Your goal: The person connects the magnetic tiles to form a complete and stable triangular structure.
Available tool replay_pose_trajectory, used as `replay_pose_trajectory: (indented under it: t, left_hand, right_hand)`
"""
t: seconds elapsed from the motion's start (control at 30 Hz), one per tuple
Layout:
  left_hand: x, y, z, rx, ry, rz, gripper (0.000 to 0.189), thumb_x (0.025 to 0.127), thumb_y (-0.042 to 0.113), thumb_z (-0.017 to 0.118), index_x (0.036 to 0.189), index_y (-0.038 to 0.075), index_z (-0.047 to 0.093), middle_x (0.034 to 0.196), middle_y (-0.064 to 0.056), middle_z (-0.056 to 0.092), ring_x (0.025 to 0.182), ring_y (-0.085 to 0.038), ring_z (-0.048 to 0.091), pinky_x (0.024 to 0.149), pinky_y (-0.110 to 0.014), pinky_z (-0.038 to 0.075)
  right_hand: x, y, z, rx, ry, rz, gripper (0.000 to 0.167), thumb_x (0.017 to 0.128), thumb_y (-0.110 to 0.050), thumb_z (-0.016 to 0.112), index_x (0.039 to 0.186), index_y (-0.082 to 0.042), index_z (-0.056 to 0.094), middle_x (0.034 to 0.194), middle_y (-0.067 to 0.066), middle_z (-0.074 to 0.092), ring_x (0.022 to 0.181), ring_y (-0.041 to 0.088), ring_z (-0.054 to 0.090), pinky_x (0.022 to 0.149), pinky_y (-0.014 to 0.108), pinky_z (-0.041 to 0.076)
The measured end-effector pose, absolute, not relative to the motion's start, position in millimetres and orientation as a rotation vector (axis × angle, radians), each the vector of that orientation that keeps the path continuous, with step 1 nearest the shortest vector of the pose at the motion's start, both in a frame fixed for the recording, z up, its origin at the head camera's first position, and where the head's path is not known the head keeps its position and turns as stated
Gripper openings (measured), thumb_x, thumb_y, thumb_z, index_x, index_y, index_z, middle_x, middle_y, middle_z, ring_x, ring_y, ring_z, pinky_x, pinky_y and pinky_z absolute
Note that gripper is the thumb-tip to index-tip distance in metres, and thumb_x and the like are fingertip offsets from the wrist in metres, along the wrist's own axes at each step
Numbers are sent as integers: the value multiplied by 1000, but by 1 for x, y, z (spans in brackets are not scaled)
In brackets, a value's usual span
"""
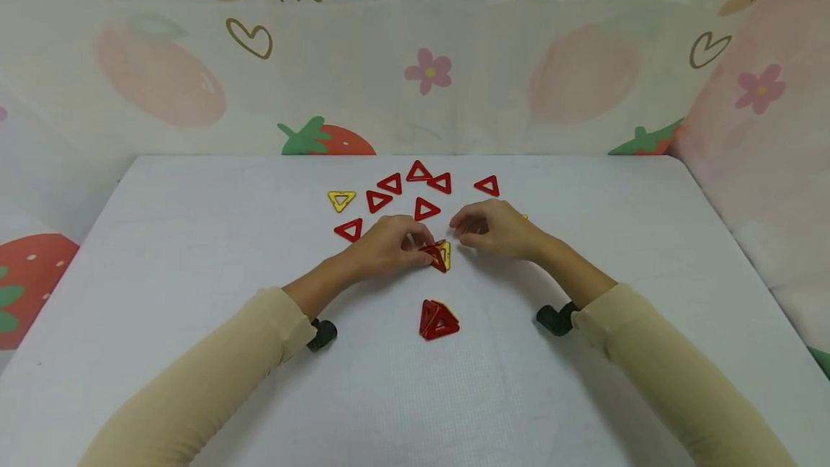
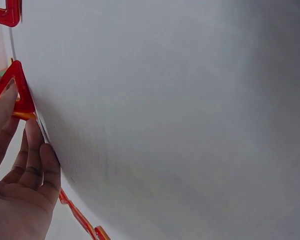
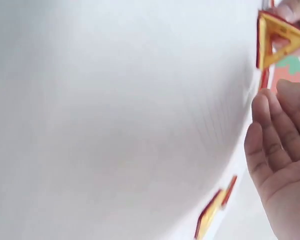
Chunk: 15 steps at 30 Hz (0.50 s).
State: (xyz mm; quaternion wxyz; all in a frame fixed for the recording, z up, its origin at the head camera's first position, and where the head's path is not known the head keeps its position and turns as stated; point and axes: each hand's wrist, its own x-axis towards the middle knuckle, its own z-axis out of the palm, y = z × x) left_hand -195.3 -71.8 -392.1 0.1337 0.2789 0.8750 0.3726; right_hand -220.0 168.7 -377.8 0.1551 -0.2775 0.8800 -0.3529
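Left hand [image 1: 395, 243] pinches a red-and-yellow triangle assembly [image 1: 441, 259] at about mid-desk [image 1: 227, 236]; right hand [image 1: 502, 230] just beside it, fingers loosely bent, holding nothing; mostly red pyramid [image 1: 441, 323] nearer the person, loose red triangles [image 1: 418, 211] scattered beyond the hands

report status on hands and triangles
Left hand pinches joined red-and-yellow triangles. Right hand empty, apart from them. Nearer triangle cluster blocks neither hand.
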Motion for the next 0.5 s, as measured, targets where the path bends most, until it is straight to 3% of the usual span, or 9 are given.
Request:
replay_pose_trajectory:
  t: [0.5]
  left_hand:
    - [-192, -75, -390, 712, 2509, 1098, 20, 89, 15, 76, 108, 9, 70, 105, -3, 67, 83, -17, 57, 74, -25, 48]
  right_hand:
    - [-238, 232, -367, -621, 2657, -980, 31, 94, -4, 61, 125, 0, 63, 121, 15, 65, 115, 30, 56, 98, 49, 47]
